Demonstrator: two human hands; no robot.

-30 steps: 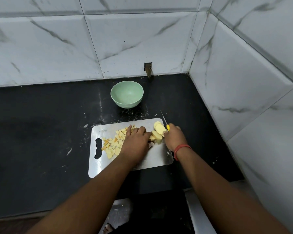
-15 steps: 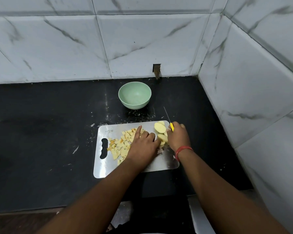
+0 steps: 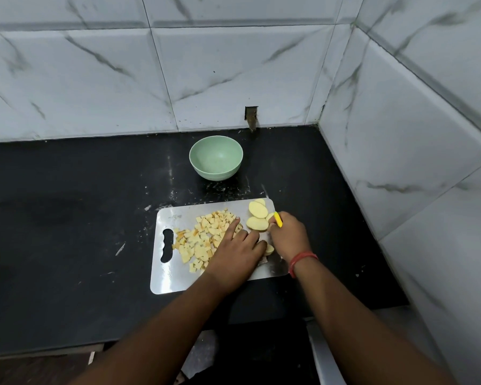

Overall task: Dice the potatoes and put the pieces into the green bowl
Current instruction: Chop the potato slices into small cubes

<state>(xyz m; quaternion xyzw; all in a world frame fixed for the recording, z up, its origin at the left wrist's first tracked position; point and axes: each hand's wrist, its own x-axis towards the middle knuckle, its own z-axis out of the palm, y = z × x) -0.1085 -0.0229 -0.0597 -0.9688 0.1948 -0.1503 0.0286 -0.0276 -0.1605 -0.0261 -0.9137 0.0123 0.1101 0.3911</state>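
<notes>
A steel cutting board (image 3: pixel 172 276) lies on the black counter. A heap of diced potato pieces (image 3: pixel 203 237) covers its left half. Several potato slices (image 3: pixel 257 215) lie at its far right corner. My left hand (image 3: pixel 235 252) rests flat on the board beside the dice, index finger stretched out; whether it holds a piece underneath is hidden. My right hand (image 3: pixel 289 236) grips a yellow-handled knife (image 3: pixel 277 219), its thin blade pointing away past the board's far edge. The green bowl (image 3: pixel 216 157) stands empty behind the board.
White marble-look tiled walls (image 3: pixel 400 134) close in at the back and on the right. The black counter (image 3: pixel 67 218) stretches to the left of the board. Its front edge runs just below the board. A small dark notch (image 3: pixel 251 116) sits in the back wall.
My left hand has flattened and its index finger now stretches out toward the dice. The potato slices lie more exposed. The view has shifted slightly.
</notes>
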